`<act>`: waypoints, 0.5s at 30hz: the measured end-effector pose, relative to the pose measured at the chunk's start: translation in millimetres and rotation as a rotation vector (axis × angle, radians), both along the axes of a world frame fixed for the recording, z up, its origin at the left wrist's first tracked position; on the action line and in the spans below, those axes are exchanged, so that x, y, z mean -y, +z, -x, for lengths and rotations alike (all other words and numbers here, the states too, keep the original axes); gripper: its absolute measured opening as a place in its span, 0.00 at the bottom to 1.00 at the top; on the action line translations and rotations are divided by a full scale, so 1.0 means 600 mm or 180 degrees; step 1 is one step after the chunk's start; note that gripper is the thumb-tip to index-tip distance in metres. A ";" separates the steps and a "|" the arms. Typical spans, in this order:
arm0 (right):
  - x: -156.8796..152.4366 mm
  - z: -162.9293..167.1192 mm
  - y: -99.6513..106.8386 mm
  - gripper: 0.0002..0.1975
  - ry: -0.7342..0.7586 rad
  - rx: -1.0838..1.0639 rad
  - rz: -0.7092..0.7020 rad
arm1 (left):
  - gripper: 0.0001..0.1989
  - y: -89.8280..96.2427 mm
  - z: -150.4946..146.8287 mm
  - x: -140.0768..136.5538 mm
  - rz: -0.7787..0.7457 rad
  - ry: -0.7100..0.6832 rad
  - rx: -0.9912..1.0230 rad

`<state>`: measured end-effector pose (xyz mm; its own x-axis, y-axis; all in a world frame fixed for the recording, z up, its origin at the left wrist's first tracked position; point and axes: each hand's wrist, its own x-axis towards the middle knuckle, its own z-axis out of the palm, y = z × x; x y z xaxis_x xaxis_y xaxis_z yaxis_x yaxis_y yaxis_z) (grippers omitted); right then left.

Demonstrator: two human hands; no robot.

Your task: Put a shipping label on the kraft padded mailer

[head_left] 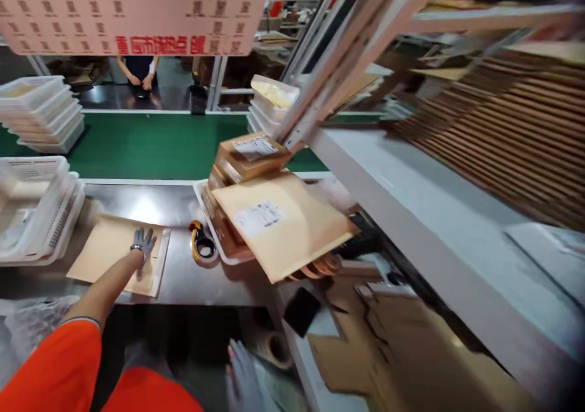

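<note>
Both of my hands wear grey gloves: my left hand (pixel 143 242) lies flat, fingers spread, on the flat tan padded envelope (pixel 116 254) resting on the steel worktable (pixel 178 278), pressing its right half. My right hand (pixel 242 378) hangs low and blurred, empty and open, well apart from the envelope, near the yellow-and-black tape dispenser (pixel 201 244).

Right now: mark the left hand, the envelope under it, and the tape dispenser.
left hand (pixel 144 242), head view, back of the gloved hand.
flat envelope (pixel 103 253), head view, bare face left of the hand.
tape dispenser (pixel 201 244), head view, yellow and black body.
</note>
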<state>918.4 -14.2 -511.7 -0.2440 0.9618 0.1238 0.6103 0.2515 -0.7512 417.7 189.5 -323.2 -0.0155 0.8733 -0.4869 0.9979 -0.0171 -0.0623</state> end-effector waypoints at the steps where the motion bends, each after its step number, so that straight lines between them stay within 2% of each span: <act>1: -0.034 0.066 -0.007 0.35 0.0312 0.0085 -0.0014 | 0.96 -0.011 0.004 -0.002 -0.0098 0.0027 0.0068; 4: -0.142 0.253 0.010 0.38 0.1179 0.0769 0.0387 | 0.93 -0.050 0.024 -0.003 -0.0192 0.0012 0.0193; 6: -0.207 0.360 0.043 0.39 0.1413 0.1190 0.0584 | 0.91 -0.074 0.038 0.000 -0.0037 -0.0081 0.0178; 8: -0.259 0.445 0.076 0.39 0.1545 0.1328 0.0638 | 0.87 -0.093 0.046 0.002 0.0183 -0.0150 0.0165; 11: -0.308 0.528 0.100 0.39 0.1811 0.1292 0.0560 | 0.85 -0.115 0.050 0.003 0.0427 -0.0145 0.0234; 15: -0.322 0.556 0.088 0.37 0.1809 0.1493 0.0485 | 0.98 -0.140 0.054 0.002 0.0497 -0.0148 0.0449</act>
